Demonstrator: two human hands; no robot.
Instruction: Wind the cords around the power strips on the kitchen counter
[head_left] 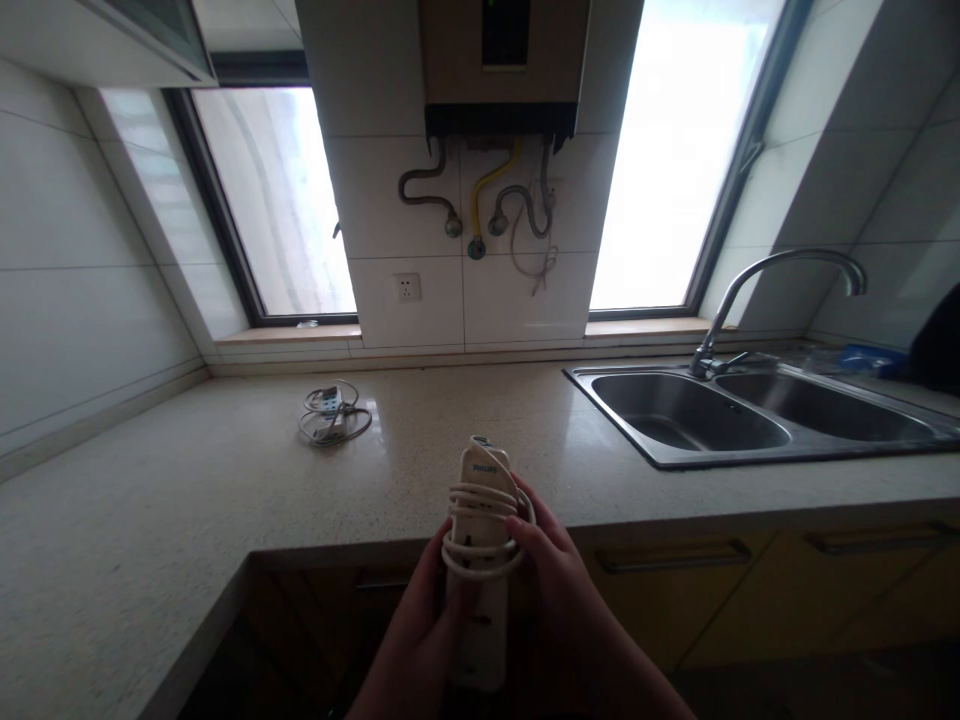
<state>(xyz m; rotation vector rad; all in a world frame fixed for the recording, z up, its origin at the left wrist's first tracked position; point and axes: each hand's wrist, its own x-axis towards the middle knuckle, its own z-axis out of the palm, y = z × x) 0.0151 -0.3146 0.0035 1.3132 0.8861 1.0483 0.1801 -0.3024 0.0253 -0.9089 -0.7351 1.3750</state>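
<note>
A white power strip [481, 600] marked PHILIPS is held upright between my two hands, just in front of the counter's edge. Its white cord [484, 498] is wound round the body in several loops. My left hand [431, 610] grips the strip's lower left side, the thumb lying across its front. On the right side, my right hand [551, 555] is closed on the strip and the wound cord, with its thumb over the loops. The fingers behind the strip are hidden.
On the counter [225, 440] lies a second power strip [330, 403] with a loosely coiled cord. To the right is a double sink [667, 460] with a tall faucet [780, 258]. A water heater [465, 70] and a wall socket [407, 287] are at the back.
</note>
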